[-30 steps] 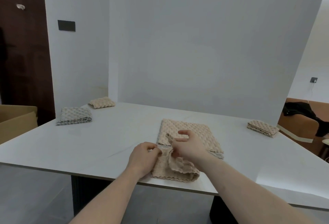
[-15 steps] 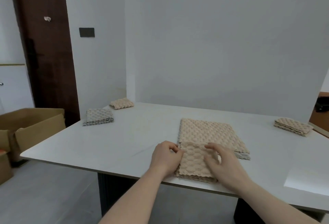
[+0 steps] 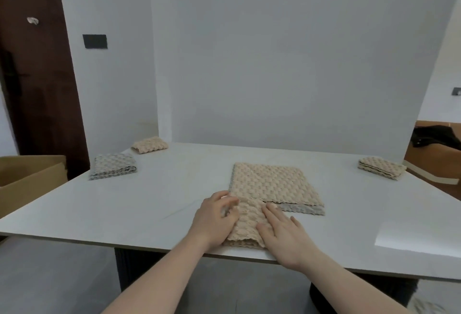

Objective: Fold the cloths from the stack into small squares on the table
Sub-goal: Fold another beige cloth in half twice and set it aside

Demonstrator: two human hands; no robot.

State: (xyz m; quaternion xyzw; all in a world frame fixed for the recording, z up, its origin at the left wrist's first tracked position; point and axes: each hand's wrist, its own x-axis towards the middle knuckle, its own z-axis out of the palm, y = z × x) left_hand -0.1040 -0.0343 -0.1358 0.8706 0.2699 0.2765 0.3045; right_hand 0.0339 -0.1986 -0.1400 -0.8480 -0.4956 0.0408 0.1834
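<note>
A beige waffle-textured cloth [image 3: 247, 226] lies folded into a narrow strip at the table's near edge. My left hand [image 3: 215, 219] rests on its left side with fingers bent over the edge. Flat on its right side presses my right hand [image 3: 282, 234], fingers straight. Just behind them sits the stack of cloths [image 3: 272, 184], a beige one on top and a grey one showing beneath at the front right.
On the white table [image 3: 154, 201], a folded grey cloth [image 3: 113, 165] and a folded beige cloth [image 3: 149, 144] sit at the far left; another folded beige cloth [image 3: 381, 167] lies at the far right. A cardboard box [image 3: 27, 179] stands left of the table.
My right hand laid the lifted flap down onto the cloth, then flattened on it. The cloth went from loosely bunched to a flat folded strip. The camera view shifted.
</note>
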